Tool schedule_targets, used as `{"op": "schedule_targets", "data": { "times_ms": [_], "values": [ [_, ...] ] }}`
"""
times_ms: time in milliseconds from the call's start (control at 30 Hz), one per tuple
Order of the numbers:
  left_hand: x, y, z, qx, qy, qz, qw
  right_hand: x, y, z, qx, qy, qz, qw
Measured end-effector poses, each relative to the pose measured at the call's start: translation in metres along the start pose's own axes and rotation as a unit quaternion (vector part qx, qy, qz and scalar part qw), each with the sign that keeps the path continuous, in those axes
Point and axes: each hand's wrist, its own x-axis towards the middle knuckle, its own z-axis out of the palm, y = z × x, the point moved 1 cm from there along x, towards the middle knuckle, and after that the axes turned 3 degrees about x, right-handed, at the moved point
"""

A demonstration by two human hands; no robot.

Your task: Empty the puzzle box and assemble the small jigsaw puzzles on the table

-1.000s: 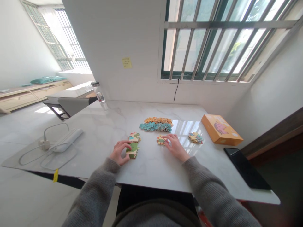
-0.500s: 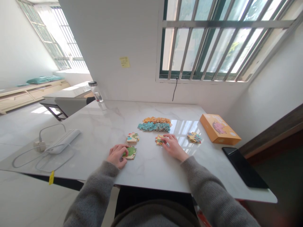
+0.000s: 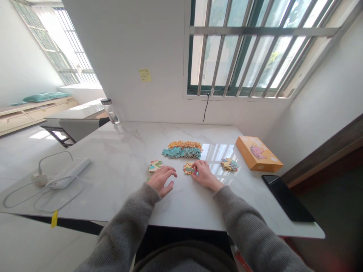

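Note:
My left hand (image 3: 162, 179) lies open on the white marble table (image 3: 119, 151), fingers spread toward the right. A green sliver of a puzzle piece (image 3: 148, 179) shows at its left edge; the rest is hidden under the hand. Just beyond it sits a small joined puzzle cluster (image 3: 155, 165). My right hand (image 3: 203, 173) has its fingertips closed on the right side of another small colourful puzzle cluster (image 3: 187, 168). Behind both hands lies a row of loose teal and orange puzzle pieces (image 3: 183, 149).
A small heap of pieces (image 3: 229, 164) and an orange puzzle box (image 3: 258, 153) lie to the right. A black flat device (image 3: 287, 197) rests by the right edge. On the left are a white power strip with cables (image 3: 69, 172) and a clear bottle (image 3: 109, 110).
My left hand pulled the lower part of the left puzzle strip toward me, then slid right and opened flat over it. My right hand stayed on its cluster.

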Motion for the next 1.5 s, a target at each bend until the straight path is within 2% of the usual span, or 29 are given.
{"op": "schedule_targets", "data": {
  "times_ms": [100, 200, 367, 600, 667, 733, 833, 933, 1067, 1133, 1267, 1433, 1500],
  "values": [
    [0.033, 0.002, 0.014, 0.024, -0.008, -0.008, 1.000, 0.001, 0.000, -0.001, 0.007, 0.022, -0.020, 1.000],
    [0.050, -0.002, 0.031, 0.060, -0.032, -0.019, 0.998, 0.000, -0.002, -0.003, 0.012, 0.038, -0.051, 0.998],
    [0.046, -0.013, 0.051, 0.004, -0.045, 0.015, 0.999, -0.004, -0.011, -0.006, 0.023, 0.028, -0.093, 0.995],
    [0.041, -0.018, 0.051, -0.059, 0.014, 0.021, 0.998, -0.007, -0.023, -0.012, 0.094, 0.017, -0.112, 0.989],
    [0.041, -0.013, 0.049, -0.078, 0.040, 0.030, 0.996, -0.007, -0.024, -0.014, 0.135, 0.023, -0.096, 0.986],
    [0.042, -0.007, 0.047, -0.096, 0.055, 0.044, 0.993, -0.006, -0.021, -0.014, 0.195, 0.033, -0.050, 0.979],
    [0.042, 0.000, 0.046, -0.120, 0.052, 0.064, 0.989, -0.004, -0.016, -0.009, 0.303, 0.020, 0.023, 0.953],
    [0.042, -0.002, 0.049, -0.113, 0.054, 0.074, 0.989, -0.003, -0.013, -0.005, 0.372, 0.006, 0.050, 0.927],
    [0.041, -0.011, 0.051, -0.069, 0.095, 0.033, 0.993, -0.003, -0.011, -0.002, 0.396, 0.019, 0.070, 0.915],
    [0.040, -0.013, 0.052, -0.057, 0.092, 0.019, 0.994, -0.004, -0.010, -0.001, 0.404, 0.023, 0.081, 0.911],
    [0.039, -0.011, 0.055, -0.030, 0.068, 0.025, 0.997, -0.004, -0.011, 0.002, 0.429, 0.030, 0.098, 0.898],
    [0.041, -0.007, 0.054, 0.005, 0.082, 0.028, 0.996, -0.006, -0.015, 0.004, 0.442, 0.032, 0.099, 0.891],
    [0.042, -0.005, 0.052, 0.006, 0.086, 0.036, 0.996, -0.005, -0.016, 0.003, 0.431, 0.031, 0.095, 0.897]
  ]
}}
